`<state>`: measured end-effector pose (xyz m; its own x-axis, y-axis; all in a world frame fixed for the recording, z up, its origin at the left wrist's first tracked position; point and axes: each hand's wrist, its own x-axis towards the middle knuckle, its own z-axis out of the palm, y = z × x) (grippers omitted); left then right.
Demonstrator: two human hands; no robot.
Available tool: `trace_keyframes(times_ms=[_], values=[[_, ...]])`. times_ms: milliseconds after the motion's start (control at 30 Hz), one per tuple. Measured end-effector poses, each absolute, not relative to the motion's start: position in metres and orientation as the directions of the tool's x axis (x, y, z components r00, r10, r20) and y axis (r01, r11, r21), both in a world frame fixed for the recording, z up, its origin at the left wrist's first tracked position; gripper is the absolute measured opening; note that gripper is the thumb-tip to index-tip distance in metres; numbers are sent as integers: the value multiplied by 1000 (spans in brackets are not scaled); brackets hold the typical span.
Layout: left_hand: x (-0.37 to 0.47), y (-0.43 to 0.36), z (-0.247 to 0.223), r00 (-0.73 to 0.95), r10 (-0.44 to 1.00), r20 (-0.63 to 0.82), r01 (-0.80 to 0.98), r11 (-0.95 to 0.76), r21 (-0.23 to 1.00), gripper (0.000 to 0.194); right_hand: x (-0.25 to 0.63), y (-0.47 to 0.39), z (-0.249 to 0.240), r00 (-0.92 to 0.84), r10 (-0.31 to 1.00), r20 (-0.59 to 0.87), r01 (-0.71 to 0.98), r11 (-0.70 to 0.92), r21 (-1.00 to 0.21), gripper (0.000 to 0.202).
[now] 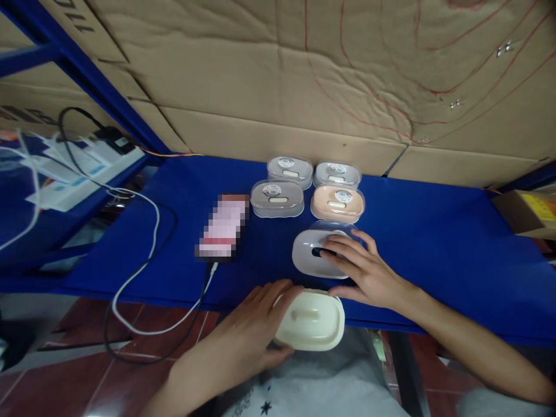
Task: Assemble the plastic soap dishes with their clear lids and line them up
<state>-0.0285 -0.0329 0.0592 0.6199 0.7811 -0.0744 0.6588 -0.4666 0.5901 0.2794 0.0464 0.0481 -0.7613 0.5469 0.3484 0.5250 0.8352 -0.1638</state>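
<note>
My left hand [256, 324] is closed around the side of a cream oval soap-box-like base [310, 324], held at the table's front edge. Its inside faces up, with a raised bar in the middle. My right hand [365, 269] lies over a light grey oval lid [306, 255] with a dark slot, fingers spread and some fingertips at the slot. The right thumb is near the cream base's far rim. Behind the grey lid a clear cover [324, 225] partly shows; the rest is hidden by the lid and fingers.
Beyond my hands stand grey boxes [278, 209] and a peach box [339, 213] with clear covers and round labels. A phone [223, 229] lies left, a white cable [156, 231] looping over the edge. Cardboard [243, 75] walls the back of the blue table [434, 243]; a carton [527, 211] sits right.
</note>
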Motion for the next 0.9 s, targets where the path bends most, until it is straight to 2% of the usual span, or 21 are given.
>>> trace_keyframes(times_ms=[100, 167, 267, 333, 367, 467, 567, 633, 700, 800, 900], values=[[-32, -26, 64, 607, 784, -133, 634, -376, 676, 84, 281, 43, 50, -796, 480, 369, 458, 876, -152, 72], [-34, -23, 67, 623, 767, -152, 563, -305, 768, 73, 281, 41, 51, -810, 458, 366, 427, 889, -166, 70], [-42, -23, 70, 623, 773, -115, 386, -177, 905, 60, 282, 43, 50, -790, 524, 319, 489, 852, -187, 67], [-48, -24, 71, 479, 872, -100, 223, -11, 975, 64, 282, 47, 49, -775, 568, 277, 539, 823, -179, 73], [-51, -25, 70, 395, 908, -143, 142, 93, 985, 61, 282, 49, 49, -771, 581, 261, 554, 814, -174, 75], [-53, -19, 68, 156, 935, -320, -99, 337, 936, 41, 286, 53, 50, -752, 585, 304, 557, 811, -181, 73], [-41, -7, 65, 80, 871, -485, -356, 479, 802, 47, 293, 53, 57, -644, 599, 476, 554, 794, -250, 74], [-26, 0, 61, 96, 860, -501, -473, 482, 738, 51, 295, 49, 62, -581, 588, 563, 518, 800, -302, 81], [-10, 4, 54, 142, 857, -495, -535, 487, 691, 48, 291, 43, 64, -607, 549, 574, 478, 830, -288, 84], [10, 6, 42, 199, 874, -443, -601, 465, 650, 41, 278, 34, 59, -716, 496, 492, 455, 865, -210, 84], [21, 5, 33, 205, 901, -383, -630, 420, 653, 48, 263, 29, 49, -744, 522, 417, 480, 852, -210, 83]])
